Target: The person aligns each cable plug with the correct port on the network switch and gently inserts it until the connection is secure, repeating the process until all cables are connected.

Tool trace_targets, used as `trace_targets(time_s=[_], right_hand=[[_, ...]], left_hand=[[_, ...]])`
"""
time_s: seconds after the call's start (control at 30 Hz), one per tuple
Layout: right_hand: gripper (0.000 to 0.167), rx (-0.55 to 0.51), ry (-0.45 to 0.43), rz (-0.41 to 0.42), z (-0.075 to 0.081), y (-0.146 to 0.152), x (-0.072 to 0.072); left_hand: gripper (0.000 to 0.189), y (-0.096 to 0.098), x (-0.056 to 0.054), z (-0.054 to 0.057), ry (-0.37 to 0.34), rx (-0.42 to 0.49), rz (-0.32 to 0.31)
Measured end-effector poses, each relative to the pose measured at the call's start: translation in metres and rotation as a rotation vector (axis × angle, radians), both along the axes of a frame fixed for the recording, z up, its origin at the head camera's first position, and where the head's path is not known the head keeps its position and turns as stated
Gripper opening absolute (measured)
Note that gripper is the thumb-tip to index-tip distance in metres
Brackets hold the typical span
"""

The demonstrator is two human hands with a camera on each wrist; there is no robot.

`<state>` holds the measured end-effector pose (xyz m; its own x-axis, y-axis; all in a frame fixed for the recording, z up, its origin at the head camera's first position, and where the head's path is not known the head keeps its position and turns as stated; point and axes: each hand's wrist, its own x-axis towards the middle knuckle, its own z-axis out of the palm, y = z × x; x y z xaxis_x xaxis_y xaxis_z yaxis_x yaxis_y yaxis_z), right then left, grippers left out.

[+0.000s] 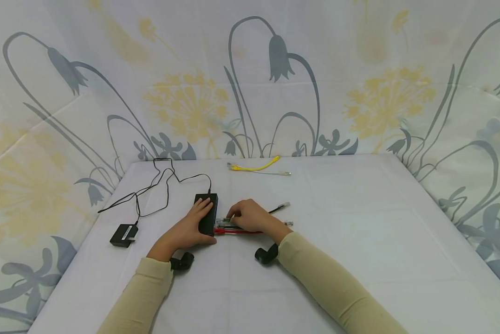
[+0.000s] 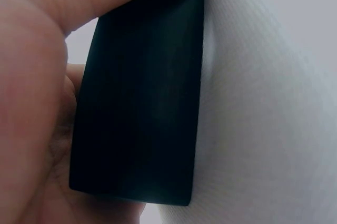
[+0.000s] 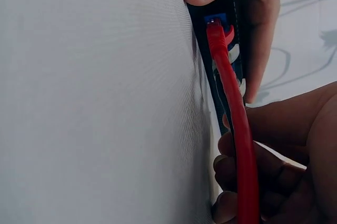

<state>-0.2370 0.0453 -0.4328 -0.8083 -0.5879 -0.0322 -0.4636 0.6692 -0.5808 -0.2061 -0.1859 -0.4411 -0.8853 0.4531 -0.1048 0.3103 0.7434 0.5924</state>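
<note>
A black network switch (image 1: 207, 226) lies on the white table, its row of ports facing right. My left hand (image 1: 187, 230) grips it, fingers over the top and thumb at the near end, also visible around its dark end face (image 2: 139, 97). A red network cable (image 3: 242, 139) is plugged into the port at the near end. Beside it, pale plugs sit along the ports. My right hand (image 1: 251, 215) is just right of the ports, pinching a network cable near its plug; the fingers partly hide it. A dark cable's free plug (image 1: 281, 207) sticks out beyond that hand.
At the back lie a yellow cable (image 1: 256, 168) and a thin pale cable (image 1: 270, 173). A black power adapter (image 1: 124, 235) rests at left, its thin cord (image 1: 167, 195) looping to the switch's far end. A flowered cloth (image 1: 316, 93) hangs behind the table.
</note>
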Motion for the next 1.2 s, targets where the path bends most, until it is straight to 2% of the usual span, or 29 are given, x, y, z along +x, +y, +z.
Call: trace_targets(time_s=[0.43,1.2], right_hand=[[0.022,0.015,0.007,0.011,0.0000,-0.0038,0.0003],[0.022,0.015,0.019,0.010,-0.0089,-0.0090,-0.0029]], left_hand=[[0.108,-0.0007,-0.0013,-0.0015,0.002,-0.001,0.001],[0.107,-0.0002,0.0013,0.0010,-0.002,0.000,-0.003]])
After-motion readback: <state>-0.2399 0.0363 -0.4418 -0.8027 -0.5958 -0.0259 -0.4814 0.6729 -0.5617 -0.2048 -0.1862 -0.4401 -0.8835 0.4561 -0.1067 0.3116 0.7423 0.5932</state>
